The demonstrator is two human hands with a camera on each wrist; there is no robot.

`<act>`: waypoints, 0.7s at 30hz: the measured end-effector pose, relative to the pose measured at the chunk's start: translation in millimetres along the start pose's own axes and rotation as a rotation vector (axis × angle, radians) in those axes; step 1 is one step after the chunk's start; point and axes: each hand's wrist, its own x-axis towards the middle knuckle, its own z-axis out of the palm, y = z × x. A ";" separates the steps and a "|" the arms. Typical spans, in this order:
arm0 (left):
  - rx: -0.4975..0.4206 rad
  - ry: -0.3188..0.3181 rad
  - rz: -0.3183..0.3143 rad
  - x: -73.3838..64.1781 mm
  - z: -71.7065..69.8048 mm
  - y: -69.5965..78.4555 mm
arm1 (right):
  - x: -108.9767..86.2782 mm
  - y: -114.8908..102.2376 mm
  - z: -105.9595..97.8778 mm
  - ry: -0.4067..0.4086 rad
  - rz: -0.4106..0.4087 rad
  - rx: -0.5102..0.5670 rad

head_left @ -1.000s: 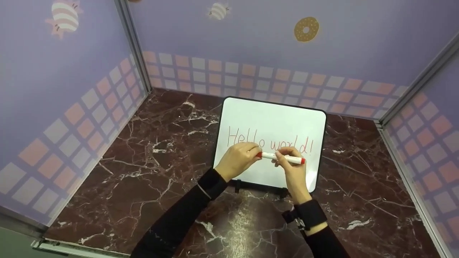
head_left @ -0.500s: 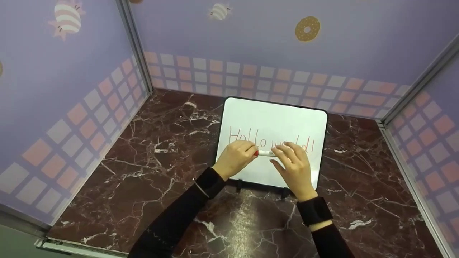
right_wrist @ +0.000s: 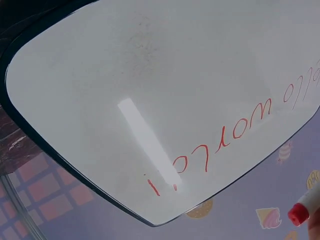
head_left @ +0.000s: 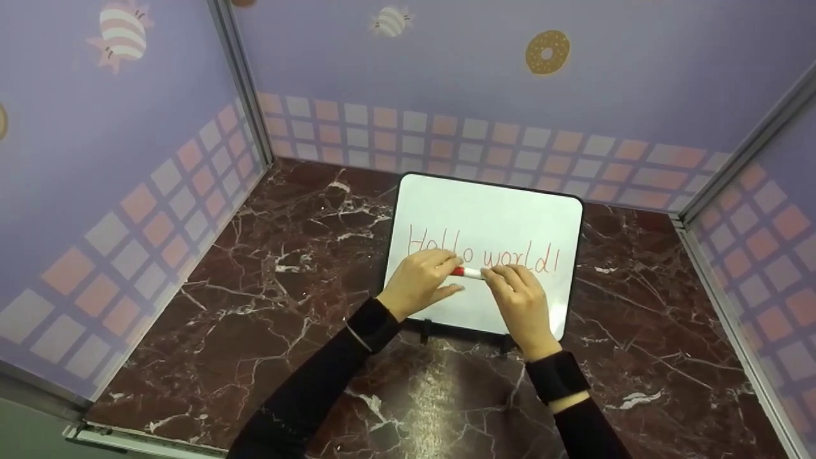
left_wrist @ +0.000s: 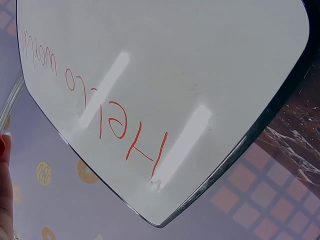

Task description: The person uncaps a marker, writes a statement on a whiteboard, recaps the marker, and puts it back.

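Observation:
In the head view a marker with a white barrel (head_left: pixel 473 273) and a red cap (head_left: pixel 458 271) is held level in front of the whiteboard (head_left: pixel 491 207). My right hand (head_left: pixel 526 306) grips the barrel from the right, hiding much of it. At the cap end is my left hand (head_left: pixel 415 280), fingers along the cap and thumb spread away below. The right wrist view catches the marker's red end (right_wrist: pixel 299 214) at lower right. Part of a left finger (left_wrist: pixel 5 195) shows at the edge of the left wrist view. Red "Hello world!" writing (head_left: pixel 519 258) crosses the board.
The black-framed whiteboard leans on small black feet (head_left: pixel 426 329) on a dark red marbled tabletop (head_left: pixel 268 357). Purple panels with a checked border (head_left: pixel 382 137) enclose the back and both sides. Black bands (head_left: pixel 558 377) circle both wrists.
The right hand first held the marker with its red tail end showing, then loosened its fingers and regripped over that end. The left thumb has come away from the cap.

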 end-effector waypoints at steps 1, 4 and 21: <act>-0.012 -0.012 -0.016 -0.3 -1.5 -2.1 | 0.8 0.9 -1.7 -0.003 0.026 0.028; 0.010 -0.033 -0.062 -1.2 -7.3 -10.7 | 3.6 6.9 -8.5 0.009 0.136 0.113; 0.153 -0.324 -0.559 -61.0 -14.8 -62.1 | -54.4 115.7 -78.9 -0.051 0.960 0.019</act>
